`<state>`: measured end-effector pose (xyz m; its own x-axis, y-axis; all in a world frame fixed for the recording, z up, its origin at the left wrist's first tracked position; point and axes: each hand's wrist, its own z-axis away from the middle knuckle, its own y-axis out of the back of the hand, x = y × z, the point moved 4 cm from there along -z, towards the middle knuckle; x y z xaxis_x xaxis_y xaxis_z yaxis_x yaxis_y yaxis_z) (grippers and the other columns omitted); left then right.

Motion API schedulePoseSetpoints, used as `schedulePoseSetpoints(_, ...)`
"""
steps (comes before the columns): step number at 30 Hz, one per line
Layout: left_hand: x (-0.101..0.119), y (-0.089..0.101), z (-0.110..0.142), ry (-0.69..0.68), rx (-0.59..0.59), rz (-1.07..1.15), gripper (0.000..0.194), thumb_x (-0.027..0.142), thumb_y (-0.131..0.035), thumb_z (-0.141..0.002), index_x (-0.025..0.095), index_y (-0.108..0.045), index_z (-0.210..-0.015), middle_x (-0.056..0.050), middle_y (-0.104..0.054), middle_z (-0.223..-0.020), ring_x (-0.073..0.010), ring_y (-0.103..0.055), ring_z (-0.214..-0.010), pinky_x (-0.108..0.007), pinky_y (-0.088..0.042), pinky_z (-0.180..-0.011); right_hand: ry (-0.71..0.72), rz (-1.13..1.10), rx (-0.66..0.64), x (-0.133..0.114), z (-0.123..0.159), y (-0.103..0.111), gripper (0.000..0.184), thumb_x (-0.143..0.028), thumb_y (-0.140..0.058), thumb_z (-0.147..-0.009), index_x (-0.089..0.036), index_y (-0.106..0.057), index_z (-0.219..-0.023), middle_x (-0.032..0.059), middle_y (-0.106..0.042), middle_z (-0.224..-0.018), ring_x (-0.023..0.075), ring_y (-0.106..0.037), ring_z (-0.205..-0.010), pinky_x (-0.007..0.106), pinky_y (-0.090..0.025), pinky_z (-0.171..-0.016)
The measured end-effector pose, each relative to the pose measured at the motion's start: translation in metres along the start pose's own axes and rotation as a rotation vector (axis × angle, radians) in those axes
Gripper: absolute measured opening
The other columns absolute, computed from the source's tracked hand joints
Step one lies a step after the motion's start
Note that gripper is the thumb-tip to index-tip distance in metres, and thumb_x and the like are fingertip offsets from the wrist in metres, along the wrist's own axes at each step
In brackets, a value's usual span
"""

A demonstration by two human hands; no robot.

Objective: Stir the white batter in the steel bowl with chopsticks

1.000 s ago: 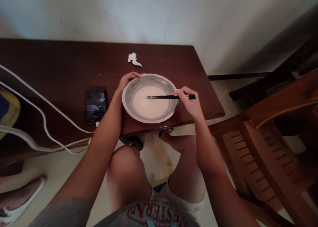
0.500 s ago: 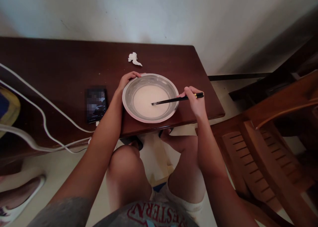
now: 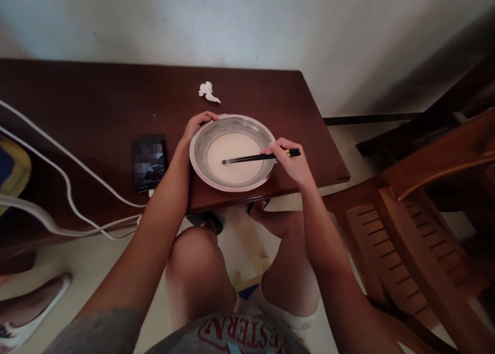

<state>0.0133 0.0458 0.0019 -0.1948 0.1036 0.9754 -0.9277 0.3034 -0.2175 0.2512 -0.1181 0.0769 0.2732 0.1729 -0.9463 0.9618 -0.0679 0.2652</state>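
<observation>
A wide metal bowl (image 3: 201, 171) stands near the front edge of the dark wooden table. Inside it is a pale, milky liquid (image 3: 232, 145) with a smooth surface. My left hand (image 3: 198, 124) grips the bowl's rim at its far left side, fingers curled over the edge. In my right hand (image 3: 290, 158), at the bowl's right rim, is a pair of black chopsticks (image 3: 247, 159) with gold bands near the top. They point left, held close together at a low slant, and their whitish-coated tips are at the liquid near the bowl's middle.
A crumpled white tissue (image 3: 209, 92) lies behind the bowl on the table (image 3: 116, 96). To the left, a phone (image 3: 150, 164) is plugged into a white cable (image 3: 100, 181). A wooden slatted chair (image 3: 386, 235) stands at the right. Another person's foot (image 3: 31, 302) shows at lower left.
My right hand has moved left toward the bowl's rim, carrying the chopstick tips left across the liquid. My left hand and the bowl have stayed practically in place.
</observation>
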Motion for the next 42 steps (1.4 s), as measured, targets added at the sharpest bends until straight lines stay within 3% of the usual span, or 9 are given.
schedulePoseSetpoints(6,-0.002,0.002,-0.001,0.016,0.005,0.007,0.018,0.02,-0.05,-0.069,0.024,-0.066,-0.062,-0.003,-0.077,-0.095,-0.0248,-0.063,-0.114,-0.039,-0.039,-0.112,0.011,0.037,0.2,-0.001,0.001,0.012,0.036,-0.045,-0.055,-0.087,-0.022,-0.065,-0.062,-0.0019,-0.07,-0.063,0.0129,-0.064,-0.067,0.031,-0.048,-0.077)
schedulePoseSetpoints(11,-0.001,0.001,-0.001,0.023,0.015,0.02,0.018,0.02,-0.05,-0.07,0.023,-0.065,-0.062,-0.003,-0.077,-0.092,-0.0243,-0.064,-0.111,-0.04,-0.04,-0.111,0.001,-0.005,0.002,-0.002,0.0,0.0,0.029,-0.044,-0.059,-0.085,-0.021,-0.068,-0.071,0.001,-0.075,-0.077,0.015,-0.069,-0.079,0.031,-0.049,-0.081)
schedulePoseSetpoints(17,0.0,0.0,0.0,0.037,0.012,0.006,0.017,0.022,-0.051,-0.072,0.025,-0.064,-0.062,-0.002,-0.078,-0.093,-0.024,-0.064,-0.113,-0.04,-0.04,-0.111,0.005,0.025,0.189,0.0,0.001,0.011,0.036,-0.046,-0.055,-0.087,-0.022,-0.064,-0.063,-0.002,-0.07,-0.063,0.0131,-0.065,-0.068,0.031,-0.048,-0.076)
schedulePoseSetpoints(22,-0.001,0.001,-0.001,0.008,-0.003,0.01,0.015,0.025,-0.053,-0.071,0.024,-0.065,-0.063,-0.003,-0.077,-0.095,-0.025,-0.063,-0.114,-0.039,-0.038,-0.113,-0.004,0.008,-0.007,-0.002,0.0,-0.002,0.028,-0.044,-0.059,-0.085,-0.021,-0.068,-0.072,0.0013,-0.075,-0.078,0.0153,-0.069,-0.082,0.031,-0.049,-0.081)
schedulePoseSetpoints(27,-0.001,0.001,0.0,0.002,-0.018,0.003,0.013,0.026,-0.054,-0.07,0.025,-0.065,-0.063,-0.003,-0.077,-0.098,-0.0264,-0.061,-0.117,-0.04,-0.038,-0.112,0.015,0.032,0.186,-0.001,0.001,0.009,0.034,-0.045,-0.056,-0.087,-0.021,-0.064,-0.063,-0.0011,-0.072,-0.067,0.0137,-0.067,-0.072,0.031,-0.048,-0.078)
schedulePoseSetpoints(30,0.0,0.0,0.001,-0.001,-0.007,0.0,0.013,0.026,-0.054,-0.071,0.025,-0.063,-0.062,-0.004,-0.077,-0.098,-0.027,-0.062,-0.116,-0.042,-0.038,-0.112,-0.025,-0.012,0.111,0.001,0.0,0.004,0.036,-0.048,-0.056,-0.086,-0.022,-0.064,-0.063,-0.0016,-0.07,-0.063,0.0142,-0.067,-0.069,0.031,-0.049,-0.077)
schedulePoseSetpoints(33,0.0,0.0,0.001,0.023,0.006,0.002,0.013,0.026,-0.054,-0.071,0.025,-0.063,-0.062,-0.004,-0.077,-0.096,-0.0265,-0.062,-0.116,-0.04,-0.037,-0.112,-0.009,0.007,0.012,0.0,0.0,-0.003,0.03,-0.048,-0.059,-0.084,-0.022,-0.068,-0.072,0.0009,-0.075,-0.079,0.0158,-0.07,-0.082,0.032,-0.05,-0.082)
schedulePoseSetpoints(39,0.0,0.0,0.0,0.003,-0.021,0.013,0.014,0.023,-0.052,-0.071,0.024,-0.064,-0.062,-0.003,-0.077,-0.097,-0.0252,-0.063,-0.113,-0.04,-0.036,-0.113,-0.005,0.019,0.2,-0.001,0.001,0.01,0.038,-0.048,-0.054,-0.087,-0.022,-0.063,-0.061,-0.002,-0.068,-0.061,0.0132,-0.064,-0.066,0.031,-0.048,-0.076)
schedulePoseSetpoints(42,-0.001,0.002,0.0,-0.025,-0.012,0.017,0.017,0.019,-0.05,-0.069,0.022,-0.065,-0.064,-0.003,-0.077,-0.097,-0.024,-0.065,-0.11,-0.039,-0.038,-0.112,-0.023,-0.027,0.048,0.0,0.0,0.001,0.033,-0.047,-0.057,-0.086,-0.022,-0.067,-0.067,-0.0003,-0.071,-0.068,0.0151,-0.069,-0.074,0.032,-0.05,-0.08)
